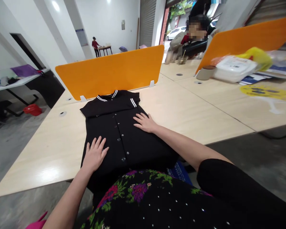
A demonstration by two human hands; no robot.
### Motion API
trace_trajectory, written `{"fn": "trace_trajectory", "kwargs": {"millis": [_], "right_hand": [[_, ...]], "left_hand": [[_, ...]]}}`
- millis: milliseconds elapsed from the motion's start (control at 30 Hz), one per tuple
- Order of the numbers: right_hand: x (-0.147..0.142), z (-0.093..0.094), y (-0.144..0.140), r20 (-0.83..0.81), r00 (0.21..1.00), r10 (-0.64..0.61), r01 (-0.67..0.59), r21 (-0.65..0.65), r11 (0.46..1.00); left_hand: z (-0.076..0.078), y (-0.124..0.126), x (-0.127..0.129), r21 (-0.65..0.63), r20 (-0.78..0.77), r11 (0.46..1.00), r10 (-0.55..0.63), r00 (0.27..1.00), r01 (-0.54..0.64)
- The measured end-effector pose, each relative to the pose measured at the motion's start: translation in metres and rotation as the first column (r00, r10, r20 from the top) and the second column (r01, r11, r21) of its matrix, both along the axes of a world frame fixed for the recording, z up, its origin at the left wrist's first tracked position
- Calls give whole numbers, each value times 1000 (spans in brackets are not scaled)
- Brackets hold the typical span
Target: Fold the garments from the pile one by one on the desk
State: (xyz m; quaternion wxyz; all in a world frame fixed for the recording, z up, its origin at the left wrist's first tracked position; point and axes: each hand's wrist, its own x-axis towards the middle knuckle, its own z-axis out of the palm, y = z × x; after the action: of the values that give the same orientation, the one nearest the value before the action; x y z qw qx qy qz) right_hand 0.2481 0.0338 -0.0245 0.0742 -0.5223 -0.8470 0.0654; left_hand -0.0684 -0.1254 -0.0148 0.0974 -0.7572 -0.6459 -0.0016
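A black button-front garment [120,127] with white-striped collar and sleeve cuffs lies flat on the light wooden table [193,111], collar toward the orange divider. My left hand [94,154] rests palm down on its lower left part, fingers spread. Further up, my right hand [145,122] lies flat on the right side of the garment, beside the row of buttons. Neither hand grips anything. The garment's hem hangs over the table's near edge.
An orange divider [109,71] stands behind the garment. A second divider [248,38], a white container [234,68], a tape roll [205,72] and papers sit at the right. A seated person is at the far desk; another person stands far back.
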Motion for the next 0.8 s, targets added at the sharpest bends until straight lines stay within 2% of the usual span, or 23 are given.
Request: {"fn": "trace_trajectory", "kwargs": {"millis": [100, 200, 333, 433, 500, 567, 600, 667, 700, 733, 767, 800], "right_hand": [[10, 5, -18, -38, 999, 2, -2, 4, 1000], [25, 2, -44, -44, 998, 43, -42, 24, 999], [39, -1, -69, -65, 996, 55, -55, 3, 999], [55, 7, -85, -289, 957, 19, 2, 70, 998], [73, 12, -104, -519, 854, -39, 149, 173, 973], [96, 13, -133, -706, 699, -109, 380, 238, 894], [108, 10, -149, -770, 622, -145, 492, 240, 837], [126, -1, -179, -837, 497, -226, 636, 174, 752], [132, -10, -191, -844, 460, -276, 648, 106, 754], [136, -20, -201, -837, 438, -328, 618, 15, 786], [138, -31, -207, -823, 428, -374, 547, -94, 832], [138, -41, -209, -811, 421, -405, 445, -204, 872]], "left_hand": [[2, -14, 1, 23, 31, 1000, -4, 1000, 4], [-1, -36, 4, 62, 30, 996, -73, 997, 71], [-5, -53, 12, 27, 72, 996, -90, 993, 88], [-3, -65, 12, 23, 218, 997, -79, 973, 76], [-6, -84, 6, 97, 378, 995, -28, 925, -9], [-16, -110, -3, 186, 542, 958, 87, 836, -220], [-24, -124, -9, 210, 611, 911, 161, 775, -354], [-44, -147, -22, 123, 716, 822, 314, 624, -555], [-55, -154, -29, 38, 764, 770, 389, 515, -637], [-65, -157, -35, -64, 799, 737, 442, 408, -673], [-75, -156, -40, -160, 826, 718, 473, 306, -677], [-83, -151, -44, -240, 847, 722, 482, 224, -649]]}}
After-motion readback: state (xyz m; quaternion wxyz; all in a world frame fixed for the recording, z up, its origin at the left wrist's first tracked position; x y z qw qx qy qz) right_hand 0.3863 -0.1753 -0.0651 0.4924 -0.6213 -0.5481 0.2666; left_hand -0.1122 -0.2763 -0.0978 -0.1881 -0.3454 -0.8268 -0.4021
